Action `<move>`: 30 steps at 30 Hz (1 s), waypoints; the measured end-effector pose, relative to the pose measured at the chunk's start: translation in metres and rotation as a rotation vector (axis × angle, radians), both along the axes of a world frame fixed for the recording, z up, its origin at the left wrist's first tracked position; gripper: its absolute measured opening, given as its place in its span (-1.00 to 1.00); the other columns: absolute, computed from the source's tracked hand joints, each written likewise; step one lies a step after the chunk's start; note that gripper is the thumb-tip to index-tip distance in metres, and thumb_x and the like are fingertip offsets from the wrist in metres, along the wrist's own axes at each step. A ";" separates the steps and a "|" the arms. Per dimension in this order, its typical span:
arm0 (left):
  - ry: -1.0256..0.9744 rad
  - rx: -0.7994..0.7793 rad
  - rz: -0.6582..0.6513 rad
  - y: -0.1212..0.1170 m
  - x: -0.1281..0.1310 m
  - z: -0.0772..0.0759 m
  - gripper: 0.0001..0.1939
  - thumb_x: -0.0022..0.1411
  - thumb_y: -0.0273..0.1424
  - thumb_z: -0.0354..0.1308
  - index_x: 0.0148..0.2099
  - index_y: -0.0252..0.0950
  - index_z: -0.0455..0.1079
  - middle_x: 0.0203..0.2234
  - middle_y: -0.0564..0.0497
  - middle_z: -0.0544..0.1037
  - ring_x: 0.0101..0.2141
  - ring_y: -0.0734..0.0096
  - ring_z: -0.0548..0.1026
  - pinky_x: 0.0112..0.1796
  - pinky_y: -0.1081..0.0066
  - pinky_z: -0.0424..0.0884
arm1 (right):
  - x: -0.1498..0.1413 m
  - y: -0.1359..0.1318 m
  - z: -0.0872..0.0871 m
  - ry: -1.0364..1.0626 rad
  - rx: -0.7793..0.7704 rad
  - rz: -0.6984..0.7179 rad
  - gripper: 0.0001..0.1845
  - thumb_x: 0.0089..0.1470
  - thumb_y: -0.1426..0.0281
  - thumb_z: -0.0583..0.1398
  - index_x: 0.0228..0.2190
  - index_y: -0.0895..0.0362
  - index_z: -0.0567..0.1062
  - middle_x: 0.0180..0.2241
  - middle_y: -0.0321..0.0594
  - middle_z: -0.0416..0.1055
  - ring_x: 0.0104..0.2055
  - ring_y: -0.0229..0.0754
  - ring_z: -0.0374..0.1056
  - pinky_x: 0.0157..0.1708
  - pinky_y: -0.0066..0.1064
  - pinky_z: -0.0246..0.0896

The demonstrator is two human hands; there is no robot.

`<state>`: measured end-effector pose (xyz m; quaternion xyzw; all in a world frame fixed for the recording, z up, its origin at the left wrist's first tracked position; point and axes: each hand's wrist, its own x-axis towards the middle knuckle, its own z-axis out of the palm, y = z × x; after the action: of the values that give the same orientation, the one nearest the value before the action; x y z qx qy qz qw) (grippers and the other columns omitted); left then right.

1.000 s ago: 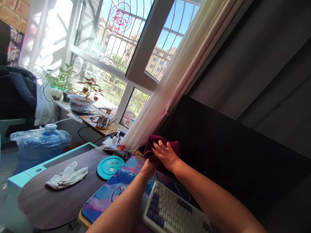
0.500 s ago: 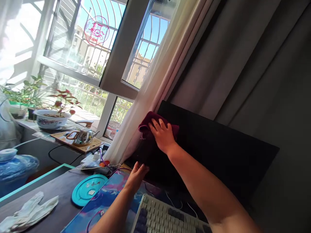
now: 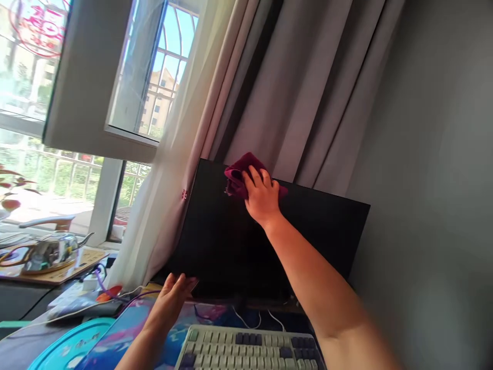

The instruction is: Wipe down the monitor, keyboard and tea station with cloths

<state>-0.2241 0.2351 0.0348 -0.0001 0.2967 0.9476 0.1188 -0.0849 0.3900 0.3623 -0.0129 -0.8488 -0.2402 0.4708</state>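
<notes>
My right hand (image 3: 263, 198) presses a folded dark red cloth (image 3: 246, 163) against the upper part of a black monitor (image 3: 231, 241). The cloth overlaps the screen's top edge, and its far end sticks out past my fingertips. My left hand (image 3: 175, 293) grips the monitor at its lower left corner; some of the fingers are hidden there. Below the screen, a keyboard (image 3: 246, 352) with pale and dark keys lies between my forearms on a colourful desk mat (image 3: 131, 321).
Grey curtains (image 3: 300, 97) hang behind the monitor, with a sheer white curtain (image 3: 162, 169) at its left. A glass kettle (image 3: 54, 252) stands on a wooden board by the window. Cables and a turquoise round lid (image 3: 77, 341) lie on the left of the desk.
The view has turned to the right. My right hand has moved the cloth rightward and up, from near the monitor's left side to its top edge. My left hand stays at the lower left corner.
</notes>
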 end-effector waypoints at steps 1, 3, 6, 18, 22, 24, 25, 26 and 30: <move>0.012 0.001 0.004 0.000 -0.001 0.000 -0.63 0.18 -0.63 0.26 -0.13 -0.14 0.22 -0.39 0.15 0.54 -0.35 0.40 0.69 -0.23 0.41 0.69 | 0.010 0.017 0.000 0.032 -0.008 -0.013 -0.26 0.28 0.40 0.13 0.44 0.06 0.18 0.53 -0.04 -0.01 0.48 0.26 -0.03 0.21 0.18 0.21; 0.034 -0.008 0.019 0.000 -0.002 0.001 -0.64 0.16 -0.65 0.26 -0.18 -0.15 0.20 -0.41 0.14 0.54 -0.36 0.38 0.69 -0.26 0.42 0.68 | 0.032 0.053 -0.003 0.096 -0.026 -0.050 -0.24 0.25 0.37 0.17 0.43 0.05 0.19 0.52 -0.02 0.03 0.46 0.26 -0.01 0.19 0.15 0.23; 0.043 -0.042 0.022 -0.001 -0.002 0.003 -0.64 0.12 -0.64 0.29 -0.28 -0.15 0.19 -0.46 0.12 0.51 -0.35 0.36 0.67 -0.26 0.45 0.67 | 0.063 0.110 -0.010 0.195 -0.082 -0.121 -0.24 0.21 0.34 0.18 0.40 0.10 0.22 0.49 0.03 0.09 0.44 0.25 0.02 0.17 0.14 0.25; 0.129 -0.151 0.025 -0.001 -0.002 0.003 -0.63 0.06 -0.55 0.37 -0.42 -0.18 0.19 -0.50 0.11 0.50 -0.33 0.37 0.62 -0.23 0.47 0.66 | 0.158 0.298 -0.052 0.649 -0.572 -0.198 -0.30 0.14 0.19 0.17 0.26 0.21 0.34 0.35 0.33 0.18 0.37 0.38 0.07 0.20 0.31 0.17; 0.143 -0.145 0.026 -0.001 -0.004 0.000 -0.64 0.03 -0.54 0.40 -0.43 -0.19 0.22 -0.49 0.11 0.53 -0.35 0.38 0.60 -0.26 0.47 0.67 | 0.167 0.296 -0.066 0.646 -0.790 -0.299 -0.16 0.12 0.17 0.14 0.35 0.24 0.20 0.43 0.30 0.06 0.42 0.46 0.00 0.22 0.44 0.14; 0.157 -0.127 0.028 0.000 -0.002 0.001 -0.65 0.00 -0.52 0.44 -0.42 -0.19 0.27 -0.46 0.09 0.55 -0.37 0.38 0.59 -0.24 0.46 0.68 | 0.162 0.283 -0.073 0.656 -0.804 -0.316 -0.14 0.13 0.14 0.13 0.36 0.26 0.19 0.45 0.30 0.03 0.43 0.49 -0.02 0.23 0.47 0.12; 0.168 -0.118 0.024 0.000 -0.001 0.002 -0.66 -0.01 -0.52 0.46 -0.40 -0.19 0.30 -0.45 0.08 0.56 -0.37 0.37 0.59 -0.24 0.45 0.68 | 0.157 0.273 -0.077 0.644 -0.782 -0.319 -0.14 0.13 0.13 0.13 0.36 0.28 0.20 0.45 0.30 0.03 0.44 0.49 -0.03 0.24 0.47 0.11; 0.174 -0.110 0.022 0.000 0.000 0.002 -0.67 0.00 -0.52 0.46 -0.39 -0.18 0.33 -0.44 0.07 0.56 -0.38 0.37 0.59 -0.23 0.44 0.69 | 0.150 0.262 -0.080 0.614 -0.740 -0.316 -0.15 0.13 0.13 0.13 0.35 0.29 0.21 0.46 0.31 0.03 0.45 0.48 -0.03 0.25 0.46 0.10; 0.154 -0.088 0.020 0.000 0.004 0.005 -0.76 0.08 -0.54 0.38 -0.35 -0.17 0.38 -0.46 0.06 0.55 -0.41 0.37 0.59 -0.26 0.47 0.68 | 0.111 0.195 -0.087 0.399 -0.458 -0.233 -0.22 0.13 0.22 0.19 0.32 0.24 0.27 0.48 0.28 0.01 0.46 0.41 -0.03 0.23 0.39 0.16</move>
<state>-0.2199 0.2354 0.0396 0.0644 0.3461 0.9321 0.0858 0.0260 0.5851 0.2752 -0.2624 -0.7647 -0.0878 0.5820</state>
